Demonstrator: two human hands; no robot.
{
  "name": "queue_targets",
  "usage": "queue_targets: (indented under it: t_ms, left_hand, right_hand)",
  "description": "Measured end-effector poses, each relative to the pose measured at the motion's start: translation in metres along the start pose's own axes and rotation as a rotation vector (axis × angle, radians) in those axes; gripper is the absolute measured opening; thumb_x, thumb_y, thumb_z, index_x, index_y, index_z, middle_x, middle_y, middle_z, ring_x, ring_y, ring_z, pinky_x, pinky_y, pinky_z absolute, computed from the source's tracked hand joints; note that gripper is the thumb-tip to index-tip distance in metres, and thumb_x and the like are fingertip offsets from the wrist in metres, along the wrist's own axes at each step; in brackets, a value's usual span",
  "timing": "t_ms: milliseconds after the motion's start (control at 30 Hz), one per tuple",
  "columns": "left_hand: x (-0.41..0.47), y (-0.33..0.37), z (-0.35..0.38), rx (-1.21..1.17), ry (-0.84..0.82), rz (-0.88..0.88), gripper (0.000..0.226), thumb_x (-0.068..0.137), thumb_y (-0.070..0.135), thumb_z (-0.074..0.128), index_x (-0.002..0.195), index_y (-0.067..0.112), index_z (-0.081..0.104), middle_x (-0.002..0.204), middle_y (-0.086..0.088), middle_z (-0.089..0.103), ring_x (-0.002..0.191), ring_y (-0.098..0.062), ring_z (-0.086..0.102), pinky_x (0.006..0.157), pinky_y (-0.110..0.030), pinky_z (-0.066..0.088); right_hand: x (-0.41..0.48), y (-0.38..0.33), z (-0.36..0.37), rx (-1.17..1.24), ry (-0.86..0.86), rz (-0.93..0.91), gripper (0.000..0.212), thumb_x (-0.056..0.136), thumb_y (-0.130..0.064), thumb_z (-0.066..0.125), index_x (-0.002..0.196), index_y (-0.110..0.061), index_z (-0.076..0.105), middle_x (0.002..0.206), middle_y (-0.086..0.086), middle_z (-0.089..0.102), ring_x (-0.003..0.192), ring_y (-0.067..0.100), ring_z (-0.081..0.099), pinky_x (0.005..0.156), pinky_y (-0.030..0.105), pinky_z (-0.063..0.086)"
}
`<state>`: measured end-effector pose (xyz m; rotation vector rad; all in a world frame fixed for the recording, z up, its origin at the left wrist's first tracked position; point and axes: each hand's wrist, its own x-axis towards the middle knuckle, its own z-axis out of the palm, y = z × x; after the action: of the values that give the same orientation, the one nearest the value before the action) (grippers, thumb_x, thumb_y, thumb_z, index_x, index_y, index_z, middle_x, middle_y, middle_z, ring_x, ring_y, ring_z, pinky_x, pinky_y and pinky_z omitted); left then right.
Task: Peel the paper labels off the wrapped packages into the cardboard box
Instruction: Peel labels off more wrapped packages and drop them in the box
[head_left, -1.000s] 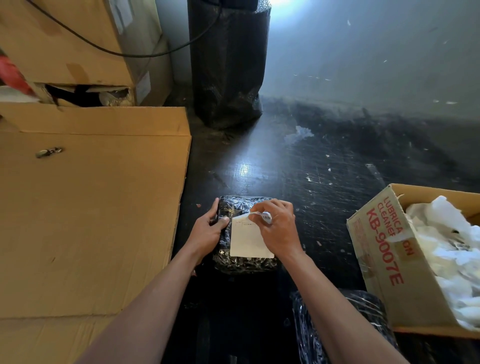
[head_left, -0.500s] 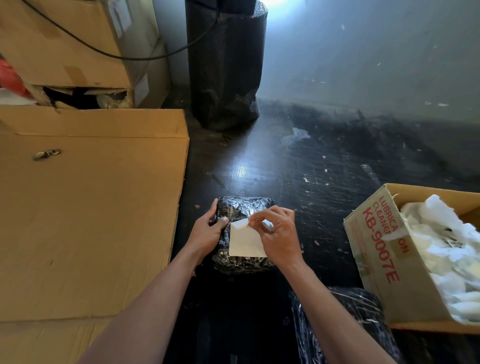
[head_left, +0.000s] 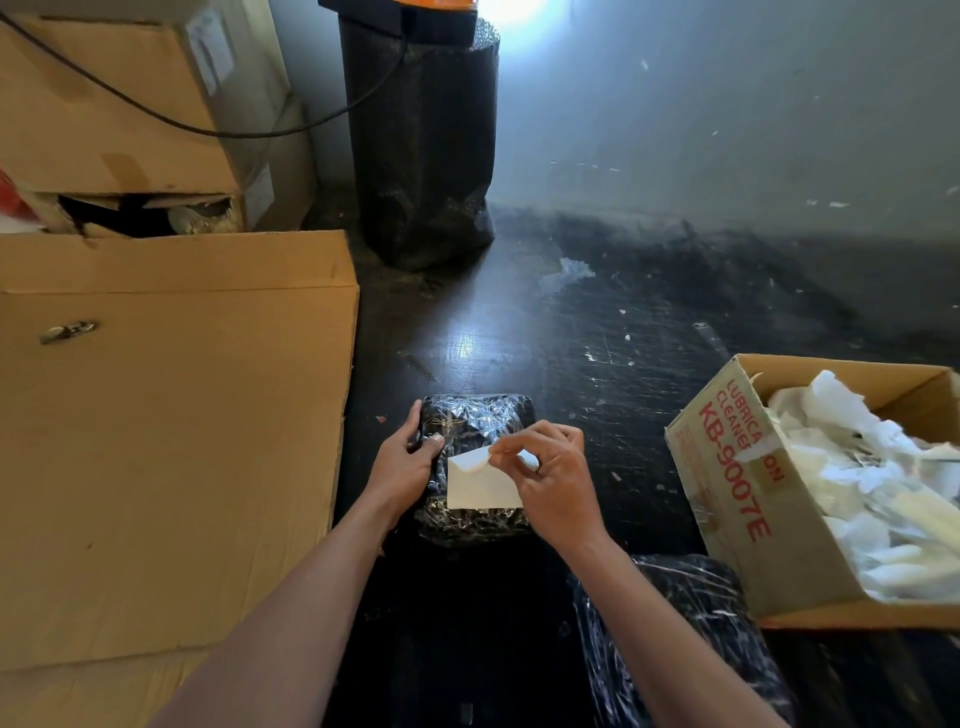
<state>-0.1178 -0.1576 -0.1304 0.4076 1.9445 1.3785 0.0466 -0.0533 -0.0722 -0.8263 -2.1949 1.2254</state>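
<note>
floor: dark, scuffed and flecked with white scraps; the package lies on it, straight ahead of the person.
cardboard: flat sheet left of the package, just beside it.
left hand: grips the package's left edge, thumb on top and fingers curled round the side, pinning it down.
package: black, wrapped in shiny film, long axis running away from the person.
label: white paper on the near half of the package's top; its far edge is lifted and curled back, the rest stuck flat.
right hand: over the package's right side, thumb and forefinger pinching the lifted edge, other fingers loosely bent.
second package: near and right of the package, under the right forearm; no label shows on it.
box: right of the package, well apart, open top tilted toward the person and heaped with white paper.
step: peel begun at the far edge; most of the label is not yet free.
relation that matters: the stuck part lies nearer the person than the pinch, so the pull should probably come toward the body, then swing right to the box, which is on the right hand's side.
risk: thin paper may tear if pulled steeply.
</note>
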Motion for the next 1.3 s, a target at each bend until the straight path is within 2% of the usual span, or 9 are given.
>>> queue_targets:
  t_ms: [267,400,567,667,767,900,1067,1200,1300]
  left_hand:
    - [0.000,0.001,0.001,0.019,0.018,0.002,0.067,0.102,0.027,0.060,0.158,0.040,0.026,0.159,-0.008,0.041,0.143,-0.021,0.041,0.117,-0.038,0.034]
    - [0.000,0.001,0.001,0.032,0.021,0.021,0.067,0.102,0.026,0.059,0.159,0.037,0.026,0.161,-0.004,0.038,0.143,-0.019,0.041,0.104,-0.027,0.034]
    - [0.001,0.001,0.001,0.025,0.023,0.021,0.066,0.102,0.027,0.059,0.159,0.037,0.026,0.161,0.000,0.036,0.145,-0.019,0.038,0.104,-0.026,0.031]
    - [0.001,0.001,0.001,0.035,0.021,0.025,0.066,0.102,0.026,0.059,0.159,0.037,0.026,0.162,0.001,0.035,0.145,-0.019,0.038,0.105,-0.026,0.031]
    - [0.000,0.002,0.000,0.037,0.016,0.017,0.066,0.102,0.026,0.059,0.159,0.037,0.026,0.161,-0.001,0.037,0.145,-0.021,0.039,0.109,-0.029,0.032]
    - [-0.002,0.001,-0.002,0.037,0.003,0.019,0.067,0.102,0.029,0.059,0.159,0.036,0.026,0.160,-0.001,0.039,0.144,-0.020,0.040,0.114,-0.034,0.033]
    - [-0.011,-0.007,-0.008,0.066,0.004,0.014,0.068,0.099,0.041,0.062,0.158,0.033,0.031,0.156,-0.002,0.046,0.139,-0.019,0.046,0.116,-0.043,0.036]
    - [-0.024,-0.012,-0.011,0.040,-0.058,0.035,0.078,0.095,0.033,0.070,0.159,0.035,0.026,0.151,0.002,0.051,0.124,-0.008,0.048,0.105,-0.031,0.039]
    - [-0.025,-0.013,-0.009,0.071,-0.028,0.064,0.077,0.095,0.029,0.071,0.159,0.033,0.028,0.150,0.003,0.050,0.121,-0.005,0.047,0.101,-0.027,0.037]
  right_hand:
    - [-0.014,-0.010,-0.009,0.003,0.015,0.003,0.012,0.081,-0.023,0.083,0.088,-0.032,0.080,0.086,-0.018,0.067,0.110,0.006,0.043,0.088,0.014,0.042]
    - [-0.017,-0.015,-0.011,0.001,0.020,-0.003,0.011,0.081,-0.023,0.083,0.088,-0.031,0.080,0.087,-0.020,0.068,0.111,0.008,0.044,0.088,0.014,0.041]
    - [-0.019,-0.025,-0.016,0.065,0.012,-0.001,0.011,0.080,-0.021,0.083,0.087,-0.029,0.080,0.088,-0.016,0.070,0.111,0.007,0.045,0.087,0.008,0.041]
    - [-0.020,-0.029,-0.020,0.090,-0.021,0.004,0.011,0.080,-0.022,0.083,0.087,-0.029,0.081,0.088,-0.015,0.069,0.112,0.006,0.044,0.088,0.013,0.046]
    - [-0.022,-0.032,-0.023,0.111,-0.036,0.014,0.011,0.079,-0.022,0.083,0.087,-0.030,0.081,0.087,-0.016,0.068,0.110,0.003,0.044,0.088,0.014,0.048]
    - [-0.024,-0.035,-0.027,0.107,-0.035,0.024,0.011,0.080,-0.021,0.082,0.087,-0.030,0.080,0.088,-0.015,0.070,0.109,-0.002,0.043,0.086,0.007,0.042]
    - [-0.020,-0.041,-0.028,0.087,-0.029,0.045,0.011,0.081,-0.021,0.082,0.087,-0.031,0.080,0.092,-0.013,0.072,0.110,0.002,0.043,0.082,0.001,0.035]
    - [-0.015,-0.043,-0.028,0.072,-0.028,0.047,0.011,0.081,-0.023,0.081,0.087,-0.032,0.080,0.091,-0.014,0.071,0.109,0.004,0.045,0.081,0.002,0.035]
    - [-0.013,-0.042,-0.027,0.066,-0.023,0.047,0.013,0.081,-0.023,0.082,0.086,-0.034,0.079,0.090,-0.015,0.071,0.110,0.006,0.045,0.082,0.004,0.038]
